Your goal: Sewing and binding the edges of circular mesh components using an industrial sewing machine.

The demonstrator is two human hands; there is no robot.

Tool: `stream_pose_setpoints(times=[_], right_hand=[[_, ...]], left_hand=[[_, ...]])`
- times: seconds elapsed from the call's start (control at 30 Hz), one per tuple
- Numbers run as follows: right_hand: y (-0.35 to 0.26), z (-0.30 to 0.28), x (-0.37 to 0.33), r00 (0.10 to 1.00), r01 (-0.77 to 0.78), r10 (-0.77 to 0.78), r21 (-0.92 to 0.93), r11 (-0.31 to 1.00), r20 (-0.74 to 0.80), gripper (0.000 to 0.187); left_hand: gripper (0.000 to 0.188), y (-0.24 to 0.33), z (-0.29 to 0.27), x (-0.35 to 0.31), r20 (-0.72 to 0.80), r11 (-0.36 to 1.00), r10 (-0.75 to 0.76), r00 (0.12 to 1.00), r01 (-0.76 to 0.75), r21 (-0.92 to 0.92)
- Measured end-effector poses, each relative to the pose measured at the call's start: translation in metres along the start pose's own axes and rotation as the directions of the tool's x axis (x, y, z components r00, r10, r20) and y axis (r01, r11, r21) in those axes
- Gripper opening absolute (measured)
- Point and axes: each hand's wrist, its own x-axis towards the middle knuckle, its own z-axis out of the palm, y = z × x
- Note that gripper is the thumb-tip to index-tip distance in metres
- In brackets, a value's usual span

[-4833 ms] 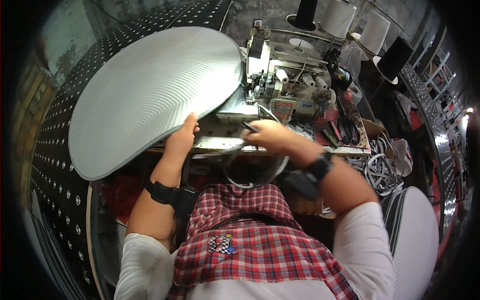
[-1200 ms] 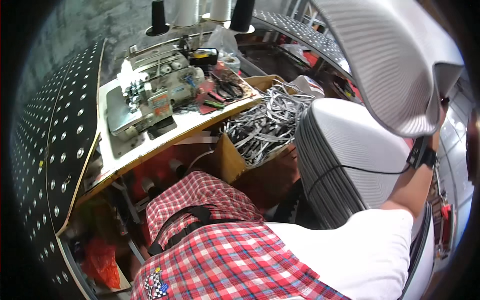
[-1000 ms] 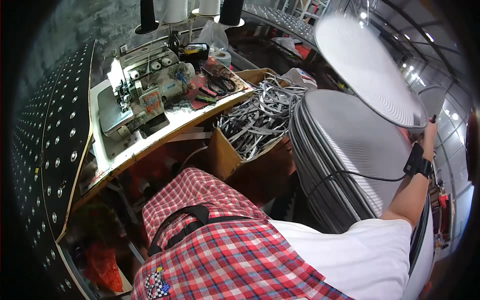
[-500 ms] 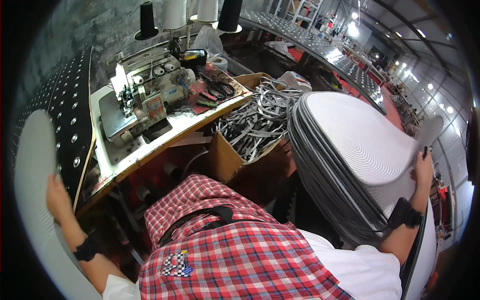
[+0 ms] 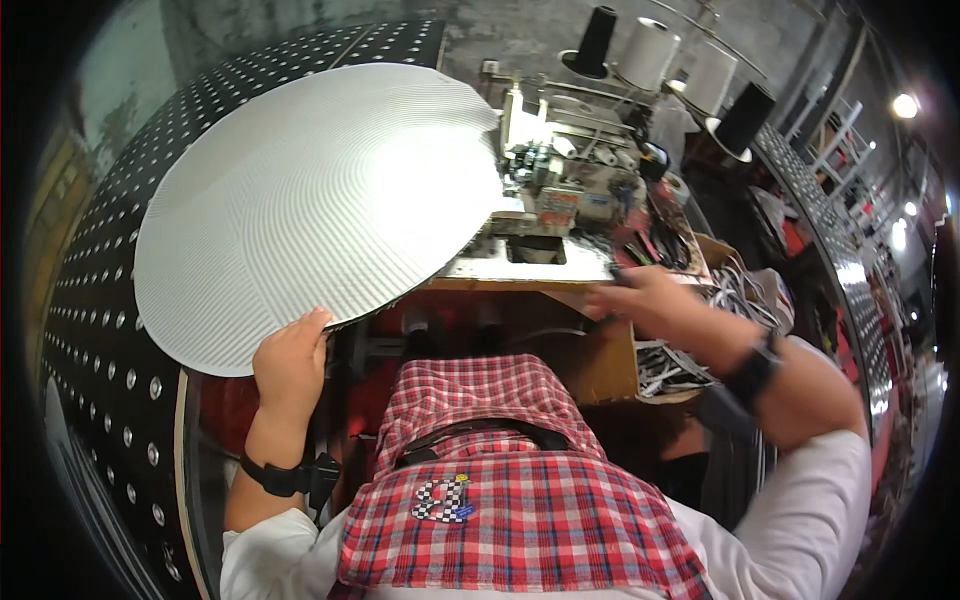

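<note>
A large round pale grey ribbed sheet [image 5: 290,220] lies over the sewing table and the studded black surface. Its right edge reaches the head of the overlock sewing machine [image 5: 570,170], under the bright lamp glare. My left hand [image 5: 290,355] pinches the sheet's near edge, thumb on top. Apart from the sheet, my right hand [image 5: 645,300] hovers over the front edge of the sewing table [image 5: 590,262], right of the machine. Its fingers are curled and blurred, with a small dark thing at them that I cannot make out.
The studded black surface [image 5: 120,350] runs along the left. Black and white thread cones [image 5: 650,52] stand behind the machine. Scissors [image 5: 672,247] lie at its right. A cardboard box [image 5: 607,365] of grey strips [image 5: 672,368] stands below, partly behind my right arm.
The view has turned left. The sheet by my left hand has come onto the table beside the machine. My right hand has left the sheet stack and swung over to the table's front edge.
</note>
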Motion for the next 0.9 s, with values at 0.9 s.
stream_pose_setpoints(times=[0.9], right_hand=[[0.009, 0.104, 0.192, 0.954, -0.235, -0.249, 0.932, -0.277, 0.166, 0.035]], left_hand=[[0.046, -0.073, -0.134, -0.140, 0.218, -0.085, -0.976, 0.009, 0.906, -0.414]])
